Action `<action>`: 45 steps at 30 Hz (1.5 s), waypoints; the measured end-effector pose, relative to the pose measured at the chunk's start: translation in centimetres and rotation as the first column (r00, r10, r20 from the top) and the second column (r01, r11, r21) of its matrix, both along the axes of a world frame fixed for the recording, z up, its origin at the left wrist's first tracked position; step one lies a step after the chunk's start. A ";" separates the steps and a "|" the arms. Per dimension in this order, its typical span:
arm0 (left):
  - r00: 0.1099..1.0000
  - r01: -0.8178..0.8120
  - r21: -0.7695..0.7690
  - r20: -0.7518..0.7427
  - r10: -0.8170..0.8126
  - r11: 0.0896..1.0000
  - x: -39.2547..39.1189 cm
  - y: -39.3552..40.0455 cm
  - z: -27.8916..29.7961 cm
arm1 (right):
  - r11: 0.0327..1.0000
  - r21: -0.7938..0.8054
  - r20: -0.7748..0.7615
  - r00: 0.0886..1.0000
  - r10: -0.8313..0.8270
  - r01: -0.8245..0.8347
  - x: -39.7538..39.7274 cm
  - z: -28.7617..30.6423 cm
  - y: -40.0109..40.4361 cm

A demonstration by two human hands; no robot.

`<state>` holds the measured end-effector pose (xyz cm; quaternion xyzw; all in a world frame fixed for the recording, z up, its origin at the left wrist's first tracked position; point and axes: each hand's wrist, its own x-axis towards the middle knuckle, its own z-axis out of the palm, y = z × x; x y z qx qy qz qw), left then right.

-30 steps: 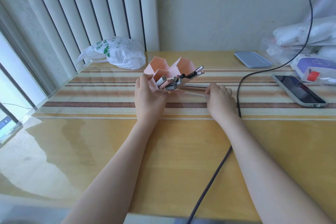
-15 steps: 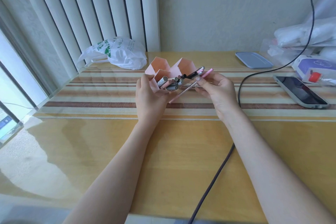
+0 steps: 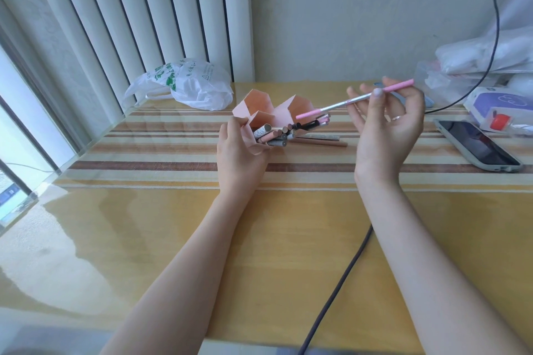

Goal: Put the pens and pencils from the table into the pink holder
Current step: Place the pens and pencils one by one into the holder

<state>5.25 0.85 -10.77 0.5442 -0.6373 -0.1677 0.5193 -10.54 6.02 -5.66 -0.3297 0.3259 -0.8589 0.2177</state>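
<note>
2 bare hands work over a glossy yellow table (image 3: 259, 239) with a striped runner (image 3: 161, 153) across its far half. The left hand (image 3: 239, 153) grips the pink holder (image 3: 259, 112), a folded holder of several pointed compartments, tipped so its mouths face right; the thumb lies on the near left wall and the fingers curl round the near side. A bundle of pens and pencils (image 3: 277, 135) juts from its near compartments, their ends pointing right and toward the camera. The right hand (image 3: 386, 121) is raised above the table, palm toward the camera, pinching a slim pink-and-silver pen (image 3: 354, 99) between thumb and fingers, the others loosely curled. The pen slants down to the left, its pink tip just above the holder's right edge, not inside any compartment. At least 2 pencils (image 3: 320, 140) lie flat on the runner just right of the holder. A white plastic bag (image 3: 187, 86) sits at the far left by the vertical blinds (image 3: 129, 23). A smartphone (image 3: 478, 147) lies face up at the right, a black cable (image 3: 337, 282) runs along the table, and plastic-wrapped packages (image 3: 490, 55) crowd the far right corner.
</note>
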 end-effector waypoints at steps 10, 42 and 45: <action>0.999 0.010 -0.002 0.042 -0.010 1.000 0.1 -0.3 -0.3 | 0.981 0.020 -0.394 0.903 -0.170 0.193 1.0 -1.1 -0.2; 0.993 -0.009 0.057 -0.121 0.016 0.998 0.1 -0.1 0.3 | 0.596 0.450 -0.893 0.309 0.328 0.665 -1.3 -6.9 -3.6; 0.991 -0.009 0.061 -0.135 0.017 0.998 0.1 -0.2 0.2 | 0.551 0.480 -0.871 0.292 0.396 0.683 -1.4 -7.0 -3.6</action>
